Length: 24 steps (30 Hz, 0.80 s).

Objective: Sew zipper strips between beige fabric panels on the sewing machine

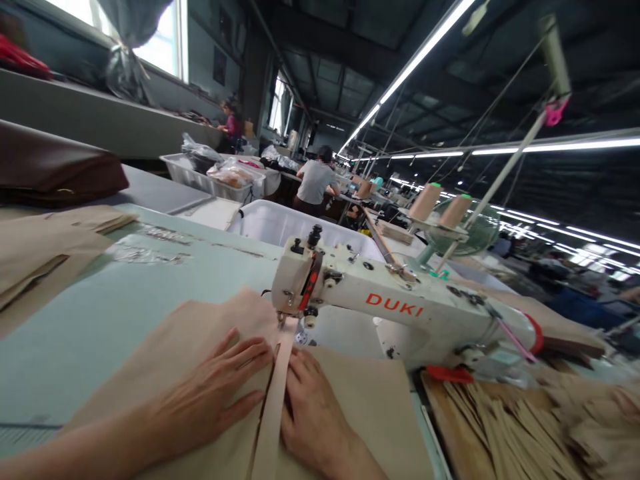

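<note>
My left hand (pixel 223 383) lies flat on a tan fabric panel (pixel 175 347), its fingers stretched toward the needle area of a white sewing machine (pixel 350 287). Along a dark slit or seam beside those fingertips runs a pale tan strip (pixel 274 413), which leads up under the presser foot (pixel 283 320). My right hand (pixel 315 407) is on the strip's right side, its fingers curled against the strip's edge; the thumb is partly hidden. More of the tan fabric extends under and to the right of this hand. The needle tip is too small to make out.
Tan pieces (pixel 45 247) and a folded brown item (pixel 55 167) lie at the left. At lower right are a wooden board (pixel 450 420) and cut tan strips (pixel 505 427). Behind the machine stand a white bin (pixel 305 223) and thread cones (pixel 425 202). A co-worker (pixel 315 180) sits farther back.
</note>
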{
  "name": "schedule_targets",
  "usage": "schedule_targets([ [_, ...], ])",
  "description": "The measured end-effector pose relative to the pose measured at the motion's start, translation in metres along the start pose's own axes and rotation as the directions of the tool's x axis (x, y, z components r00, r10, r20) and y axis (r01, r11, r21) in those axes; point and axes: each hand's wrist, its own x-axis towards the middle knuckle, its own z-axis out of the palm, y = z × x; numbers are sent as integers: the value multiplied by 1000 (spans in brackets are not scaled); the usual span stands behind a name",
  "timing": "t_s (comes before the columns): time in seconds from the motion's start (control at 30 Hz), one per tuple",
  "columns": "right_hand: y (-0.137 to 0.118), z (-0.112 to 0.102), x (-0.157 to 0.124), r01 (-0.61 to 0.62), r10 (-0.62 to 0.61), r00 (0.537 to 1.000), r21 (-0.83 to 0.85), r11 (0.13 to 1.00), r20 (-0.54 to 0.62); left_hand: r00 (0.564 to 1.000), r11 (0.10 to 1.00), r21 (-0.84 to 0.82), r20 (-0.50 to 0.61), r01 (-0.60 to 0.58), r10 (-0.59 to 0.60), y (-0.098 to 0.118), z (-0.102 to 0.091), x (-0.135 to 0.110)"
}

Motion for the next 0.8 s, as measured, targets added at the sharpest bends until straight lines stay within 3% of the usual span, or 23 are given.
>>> schedule_targets([
  [0.1, 7, -2, 9, -110, 110, 983, 7, 994, -146, 989, 990, 107, -111, -90, 102, -6, 6, -2],
  [0.2, 8, -2, 18, -183, 172, 951, -20, 983, -258, 980, 977, 175, -138, -118, 143, -6, 5, -1],
  [0.37, 7, 9, 23, 17, -26, 995, -103, 995, -94, 987, 978, 177, -103, -107, 127, -7, 8, -1],
  [0.5, 11, 12, 23, 15, -19, 999, -94, 995, -45, 993, 990, 111, -62, -89, 96, -4, 6, 1],
  [0.7, 19, 14, 22, 36, -37, 997, -19, 999, -65, 985, 994, -91, 167, 62, -46, 15, -21, 16],
  [0.8, 25, 13, 23, 62, -62, 998, -9, 998, -33, 980, 987, -131, 188, 89, -64, 17, -27, 21],
])
